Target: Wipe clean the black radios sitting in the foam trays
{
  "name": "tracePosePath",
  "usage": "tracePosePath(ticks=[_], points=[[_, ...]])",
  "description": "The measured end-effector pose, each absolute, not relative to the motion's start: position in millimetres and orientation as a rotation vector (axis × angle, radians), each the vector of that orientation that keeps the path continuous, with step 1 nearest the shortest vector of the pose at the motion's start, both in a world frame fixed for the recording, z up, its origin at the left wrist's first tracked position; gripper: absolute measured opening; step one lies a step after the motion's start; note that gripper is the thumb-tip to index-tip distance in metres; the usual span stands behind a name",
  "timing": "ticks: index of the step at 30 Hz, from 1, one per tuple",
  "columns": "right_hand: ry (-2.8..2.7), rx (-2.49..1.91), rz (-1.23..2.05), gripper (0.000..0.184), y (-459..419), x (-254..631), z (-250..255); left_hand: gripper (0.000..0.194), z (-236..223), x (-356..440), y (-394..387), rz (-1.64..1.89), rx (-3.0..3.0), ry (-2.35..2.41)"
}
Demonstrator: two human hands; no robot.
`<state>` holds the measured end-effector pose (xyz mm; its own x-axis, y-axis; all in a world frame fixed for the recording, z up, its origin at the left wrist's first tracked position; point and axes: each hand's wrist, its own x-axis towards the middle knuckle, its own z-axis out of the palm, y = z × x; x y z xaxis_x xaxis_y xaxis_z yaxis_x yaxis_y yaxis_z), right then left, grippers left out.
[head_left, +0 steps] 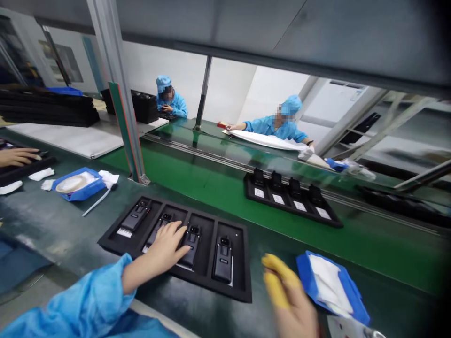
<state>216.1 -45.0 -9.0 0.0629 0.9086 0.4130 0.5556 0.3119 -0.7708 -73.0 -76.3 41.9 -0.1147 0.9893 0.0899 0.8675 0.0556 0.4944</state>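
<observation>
A black foam tray point(207, 277) with several compartments lies on the green bench before me. Each compartment holds a small black handheld device, such as the one at the right end point(223, 263) and the one at the left end point(136, 216). My left hand point(165, 249) rests over the two middle devices, fingers spread, hiding part of them. White labels or papers show beneath the devices. To the right of the tray hovers my right hand point(287, 291), blurred, with yellow finger covers; its fingertips look slightly apart, and nothing shows between them.
A blue tray of white cloths point(331, 286) is at my right; another blue tray with a tape roll point(79, 183) stands left. A second foam tray point(292, 199) sits on the green belt point(197, 173). A metal post point(116, 84) rises left. A co-worker's hand point(17, 157) shows at far left; two people work opposite.
</observation>
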Motion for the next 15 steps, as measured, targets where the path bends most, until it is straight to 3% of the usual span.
tracePosePath(ticks=[5, 9, 15], points=[[-1.872, -1.544, 0.233, 0.073, -42.4, 169.4, -48.5, 0.070, -0.1, -38.2, -80.5, 0.255, 2.015, 2.317], [-1.962, -1.609, 0.139, 0.069, -47.4, 152.2, -63.7, 0.075, -6.5, -31.4, -75.7, 0.196, 2.060, 2.415], [-1.849, -1.550, 0.223, 0.054, -53.5, 146.6, -60.0, 0.067, -9.9, -33.8, -66.0, 0.280, 2.065, 2.345]])
